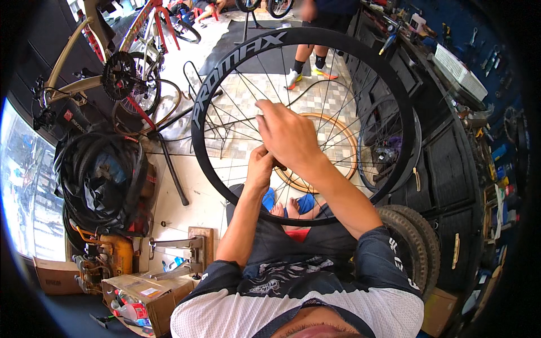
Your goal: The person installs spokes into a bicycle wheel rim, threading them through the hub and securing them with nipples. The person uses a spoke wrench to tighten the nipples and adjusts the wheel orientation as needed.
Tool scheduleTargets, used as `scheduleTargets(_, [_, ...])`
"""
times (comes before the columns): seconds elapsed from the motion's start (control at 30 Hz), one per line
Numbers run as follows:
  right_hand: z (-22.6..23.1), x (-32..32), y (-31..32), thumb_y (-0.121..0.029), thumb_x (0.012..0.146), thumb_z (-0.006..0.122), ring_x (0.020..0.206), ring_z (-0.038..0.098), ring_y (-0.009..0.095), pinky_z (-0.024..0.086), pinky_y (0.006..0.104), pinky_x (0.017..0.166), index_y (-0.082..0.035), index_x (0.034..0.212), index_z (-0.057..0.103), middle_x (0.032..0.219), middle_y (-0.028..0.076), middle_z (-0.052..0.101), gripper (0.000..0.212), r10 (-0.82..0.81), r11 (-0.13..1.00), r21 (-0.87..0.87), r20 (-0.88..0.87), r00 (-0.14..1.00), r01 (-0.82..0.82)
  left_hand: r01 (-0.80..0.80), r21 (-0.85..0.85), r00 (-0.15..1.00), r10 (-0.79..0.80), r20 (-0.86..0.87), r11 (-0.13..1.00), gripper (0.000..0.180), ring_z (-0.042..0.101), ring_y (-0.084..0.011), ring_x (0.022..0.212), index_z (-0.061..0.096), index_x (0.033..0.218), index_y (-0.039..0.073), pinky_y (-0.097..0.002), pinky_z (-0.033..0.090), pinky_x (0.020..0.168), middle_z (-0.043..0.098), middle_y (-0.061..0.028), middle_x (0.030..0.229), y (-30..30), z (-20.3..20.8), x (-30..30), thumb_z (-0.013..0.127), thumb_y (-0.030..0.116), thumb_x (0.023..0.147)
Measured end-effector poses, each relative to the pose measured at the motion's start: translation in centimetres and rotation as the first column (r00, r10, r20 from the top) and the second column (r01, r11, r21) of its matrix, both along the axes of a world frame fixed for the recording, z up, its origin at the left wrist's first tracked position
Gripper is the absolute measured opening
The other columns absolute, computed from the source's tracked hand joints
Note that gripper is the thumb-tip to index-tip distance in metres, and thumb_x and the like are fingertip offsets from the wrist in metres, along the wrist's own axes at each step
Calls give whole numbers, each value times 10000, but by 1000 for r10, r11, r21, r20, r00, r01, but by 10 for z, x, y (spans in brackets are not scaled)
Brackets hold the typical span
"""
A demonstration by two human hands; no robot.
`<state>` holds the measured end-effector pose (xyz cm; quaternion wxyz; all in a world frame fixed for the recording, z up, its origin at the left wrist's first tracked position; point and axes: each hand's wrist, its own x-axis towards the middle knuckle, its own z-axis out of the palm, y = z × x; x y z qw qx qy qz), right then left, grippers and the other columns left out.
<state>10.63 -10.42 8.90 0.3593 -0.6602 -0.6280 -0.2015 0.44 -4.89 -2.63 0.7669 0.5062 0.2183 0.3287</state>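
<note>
A bicycle wheel (394, 79) with a deep black rim, pale lettering and thin dark spokes is held up in front of me, its near edge above my lap. My left hand (260, 169) is closed at the middle of the wheel, fingertips pinched around a dark part by the hub. Just above and to the right, my right hand (290, 135) reaches over the hub area with its back toward me. Its fingers are bent and apart, with nothing visible in them; the thumb is hidden. Both hands cover most of the hub.
On the floor beyond the wheel lies a tan hoop-shaped tire (352, 141). Knobby tires (420, 242) lean at my right by black cabinets (451, 169). Left are a bicycle frame (73, 87), black inner tubes (101, 174) and a cardboard box (163, 298). Another person's legs (304, 56) stand ahead.
</note>
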Motion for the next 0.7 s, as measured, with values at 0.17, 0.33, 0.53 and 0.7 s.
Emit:
scheduleTargets(0.17, [-1,-7,57,-101,973,596,719,762,344,597,430,542,-57,1361,554,879,166,719,393,-177,974,-133,75,981,186,-72,-18,997,72,13,997,189,671,-183,672,702,1025,-68,-315,541,648,733,-109,830,-5,-4,9,598,88,1009])
scheduleTargets(0.33, [2,-2,67,-105,945,610,692,770,316,610,447,551,-17,1425,551,908,173,732,492,-184,970,-144,108,977,198,-29,61,1000,29,2,998,177,700,-200,733,685,1061,-63,-345,571,693,755,-123,903,0,-11,10,579,80,1057])
scheduleTargets(0.53, [8,11,64,-292,971,649,726,765,400,605,518,626,-127,1199,674,787,164,757,283,-150,985,-104,-87,985,141,-23,103,1000,24,-16,994,210,709,-198,813,672,1149,-72,-326,574,668,750,-111,1006,1,-15,20,560,92,1081])
scheduleTargets(0.7, [14,13,44,-217,976,626,639,722,401,564,542,589,-123,1237,588,735,152,736,279,-50,992,101,-210,976,72,-26,151,1000,26,4,988,261,733,-181,817,659,1177,-71,-288,563,614,750,-127,949,5,-19,20,591,169,1098])
